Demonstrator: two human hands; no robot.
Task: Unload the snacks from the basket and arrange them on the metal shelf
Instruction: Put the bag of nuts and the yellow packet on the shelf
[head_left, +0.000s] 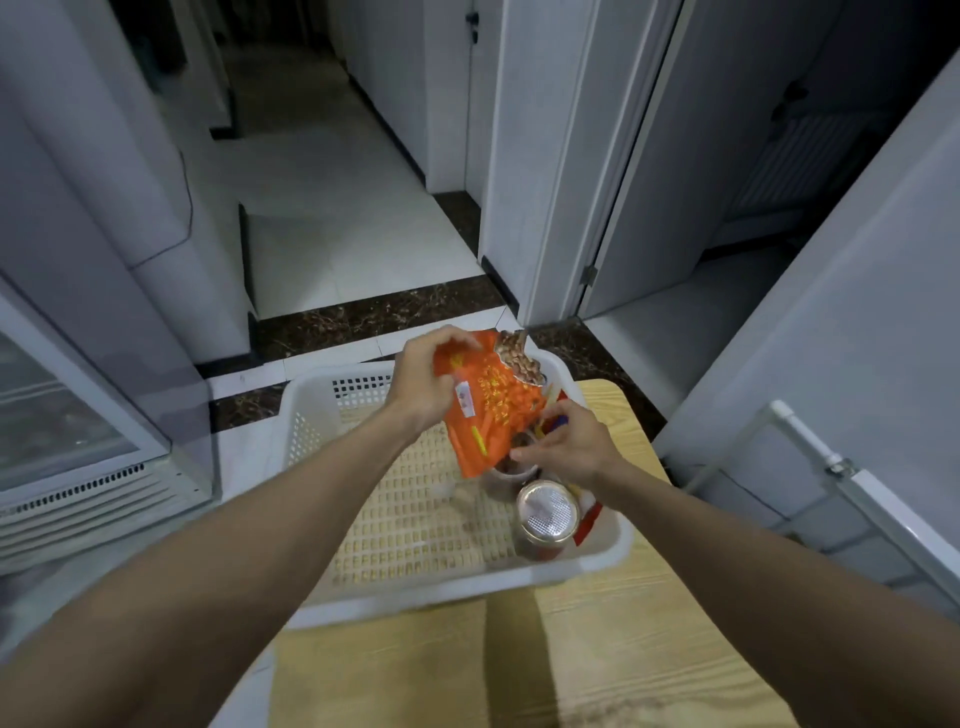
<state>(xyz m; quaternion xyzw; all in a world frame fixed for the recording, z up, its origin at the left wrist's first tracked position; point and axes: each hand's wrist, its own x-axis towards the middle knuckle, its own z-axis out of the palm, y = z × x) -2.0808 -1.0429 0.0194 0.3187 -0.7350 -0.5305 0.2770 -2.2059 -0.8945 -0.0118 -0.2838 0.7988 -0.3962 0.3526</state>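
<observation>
A white perforated plastic basket (311, 415) sits on a light wooden table (597, 649). My left hand (423, 382) grips the upper left edge of an orange snack bag (493, 405) printed with peanuts and holds it tilted above the basket. My right hand (569, 441) is at the basket's right side, its fingers on the bag's lower edge and over some small colourful packets. A jar with a shiny foil-sealed top (545, 514) stands in the basket's right corner, beside a red packet (589, 525). The metal shelf is out of view.
A glass-fronted cabinet with a vent grille (78, 467) stands at the left. White doors and walls (545, 156) line a tiled corridor ahead. A white radiator pipe (841, 467) runs along the right wall.
</observation>
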